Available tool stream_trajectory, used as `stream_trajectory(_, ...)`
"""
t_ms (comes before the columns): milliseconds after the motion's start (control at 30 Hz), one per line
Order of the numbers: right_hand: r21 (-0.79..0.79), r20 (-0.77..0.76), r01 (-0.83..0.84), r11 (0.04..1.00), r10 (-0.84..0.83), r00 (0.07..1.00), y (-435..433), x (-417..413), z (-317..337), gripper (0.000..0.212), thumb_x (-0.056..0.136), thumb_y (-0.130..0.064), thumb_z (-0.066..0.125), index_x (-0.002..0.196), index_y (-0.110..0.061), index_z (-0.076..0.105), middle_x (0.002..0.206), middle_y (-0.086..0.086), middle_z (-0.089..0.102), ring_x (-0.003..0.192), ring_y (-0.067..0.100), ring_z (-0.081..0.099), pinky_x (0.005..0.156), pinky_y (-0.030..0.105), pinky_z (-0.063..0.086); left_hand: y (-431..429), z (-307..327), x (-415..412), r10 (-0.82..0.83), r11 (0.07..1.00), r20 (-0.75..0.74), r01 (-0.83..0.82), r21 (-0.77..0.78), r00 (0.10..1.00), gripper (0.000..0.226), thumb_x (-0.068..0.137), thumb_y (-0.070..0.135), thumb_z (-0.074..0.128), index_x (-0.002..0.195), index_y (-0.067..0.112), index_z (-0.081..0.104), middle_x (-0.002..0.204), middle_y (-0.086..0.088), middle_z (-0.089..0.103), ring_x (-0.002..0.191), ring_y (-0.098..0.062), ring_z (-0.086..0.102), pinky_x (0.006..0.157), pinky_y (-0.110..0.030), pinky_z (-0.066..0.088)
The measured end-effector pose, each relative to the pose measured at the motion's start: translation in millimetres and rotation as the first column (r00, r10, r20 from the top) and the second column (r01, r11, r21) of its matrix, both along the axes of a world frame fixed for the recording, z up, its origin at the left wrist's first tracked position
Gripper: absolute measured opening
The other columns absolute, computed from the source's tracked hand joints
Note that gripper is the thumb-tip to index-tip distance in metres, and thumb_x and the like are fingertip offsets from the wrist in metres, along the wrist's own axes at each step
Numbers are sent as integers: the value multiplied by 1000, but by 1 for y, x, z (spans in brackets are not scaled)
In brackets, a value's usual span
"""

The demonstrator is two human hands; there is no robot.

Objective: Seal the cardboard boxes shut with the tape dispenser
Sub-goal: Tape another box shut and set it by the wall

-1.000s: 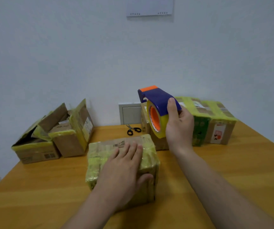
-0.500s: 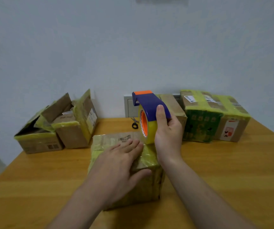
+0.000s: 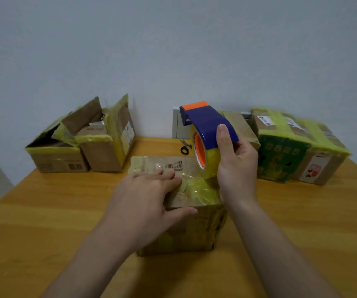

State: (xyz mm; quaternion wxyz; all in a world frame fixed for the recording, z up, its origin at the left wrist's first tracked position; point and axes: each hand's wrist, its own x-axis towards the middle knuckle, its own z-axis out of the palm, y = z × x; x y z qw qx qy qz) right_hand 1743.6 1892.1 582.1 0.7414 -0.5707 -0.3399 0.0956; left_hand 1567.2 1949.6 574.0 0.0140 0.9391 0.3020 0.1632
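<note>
The right hand (image 3: pixel 236 168) holds the blue and orange tape dispenser (image 3: pixel 207 134) in a tight grip. The left hand (image 3: pixel 147 198) lies flat on the yellow-taped cardboard box (image 3: pixel 186 231).

- Middle box (image 3: pixel 186 231) stands at the centre of the table (image 3: pixel 55 211). The left hand (image 3: pixel 147 201) lies flat on its top with the thumb down the near face, so that side is covered.
- The right hand (image 3: pixel 235 166) grips the tape dispenser (image 3: pixel 207 123) over the box's far right corner, blocking that edge.
- Left: a broad strip of tabletop runs to the open boxes (image 3: pixel 80 147), whose flaps stick up.
- Right: there is room to pass between the forearm and the taped boxes (image 3: pixel 298 147).
- Behind: a narrow gap to the wall (image 3: pixel 173 50) holds the scissors (image 3: pixel 185 147).
</note>
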Motion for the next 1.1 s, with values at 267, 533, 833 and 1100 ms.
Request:
stream_trajectory(267, 29, 6, -19, 999, 19, 1000, 0, -1, 0, 35, 97, -61, 57, 111, -32, 70, 105, -7, 77, 100, 13, 73, 75, 24, 59, 7, -23, -33, 73, 985, 276, -26, -169, 958, 95, 68, 97, 46, 146, 43, 55, 154, 33, 42, 149, 14, 21, 123, -39, 36)
stream_trajectory(533, 46, -36, -22, 999, 23, 999, 0, 0, -1, 41, 90, -70, 58, 111, -38, 70, 107, -8, 78, 103, 14, 74, 78, 31, 59, -4, -36, -32, 196, 962, 438, -86, -260, 877, 107, 59, 87, 63, 150, 31, 52, 163, 22, 32, 155, 0, 21, 121, -33, 25)
stream_trajectory(833, 79, -64, -31, 996, 36, 997, -1, 0, -2, 49, 86, -76, 60, 113, -36, 70, 108, -8, 78, 105, 14, 74, 77, 30, 61, -22, -26, -27, 325, 894, 199, -231, -383, 925, 116, 59, 97, 31, 161, 51, 5, 167, 20, -24, 152, -12, 28, 118, -35, 37)
stream_trajectory(1100, 103, -59, -88, 991, 94, 994, -2, 1, 1, 15, 93, -64, 60, 101, -57, 70, 108, -10, 77, 107, 14, 73, 84, 37, 60, -23, -26, -29, 342, 849, 348, -129, -512, 873, 112, 58, 85, 53, 156, 53, 8, 168, 26, -5, 148, 4, 20, 122, -32, 29)
